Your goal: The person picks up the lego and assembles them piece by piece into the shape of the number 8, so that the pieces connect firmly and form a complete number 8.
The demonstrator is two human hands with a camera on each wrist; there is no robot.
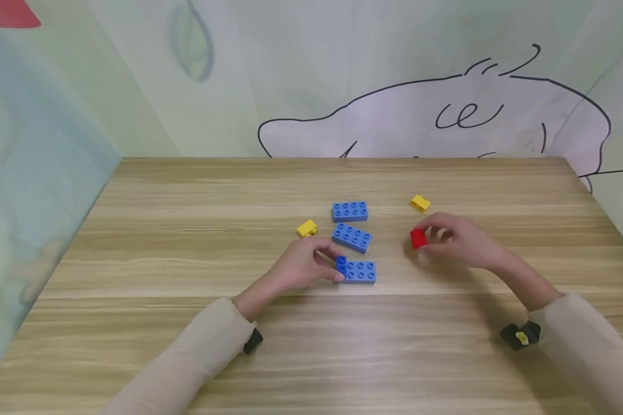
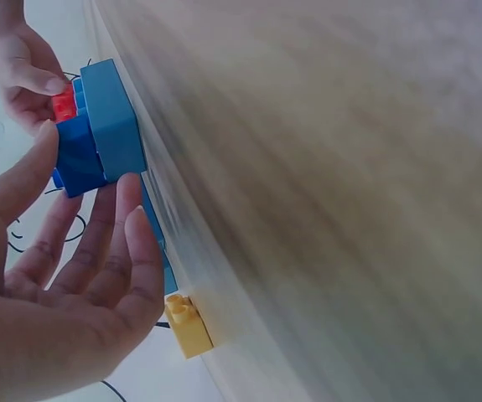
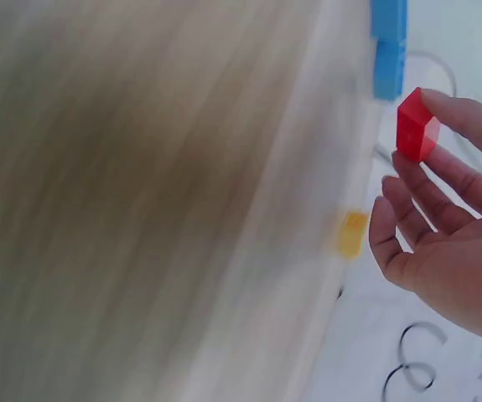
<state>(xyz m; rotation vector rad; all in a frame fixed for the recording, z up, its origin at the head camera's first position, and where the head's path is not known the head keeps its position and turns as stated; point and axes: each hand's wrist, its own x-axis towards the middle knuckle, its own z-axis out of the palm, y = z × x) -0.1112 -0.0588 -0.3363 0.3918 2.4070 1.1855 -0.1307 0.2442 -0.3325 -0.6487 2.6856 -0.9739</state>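
Observation:
My left hand (image 1: 306, 266) pinches a small dark blue toy brick (image 1: 341, 266) between thumb and fingers. That brick sits on the left end of a larger, lighter blue brick (image 1: 361, 272) lying on the table. In the left wrist view the dark blue brick (image 2: 80, 157) touches the larger blue brick (image 2: 115, 117). My right hand (image 1: 459, 239) pinches a small red brick (image 1: 418, 238) between thumb and fingertips. In the right wrist view the red brick (image 3: 417, 126) is held above the tabletop, its other fingers loosely spread.
Two more blue bricks lie behind the left hand, a tilted one (image 1: 351, 237) and a straight one (image 1: 350, 211). A yellow brick (image 1: 307, 229) lies to their left, another yellow brick (image 1: 420, 203) beyond the right hand. The wooden table (image 1: 187, 230) meets a printed wall (image 1: 311, 69).

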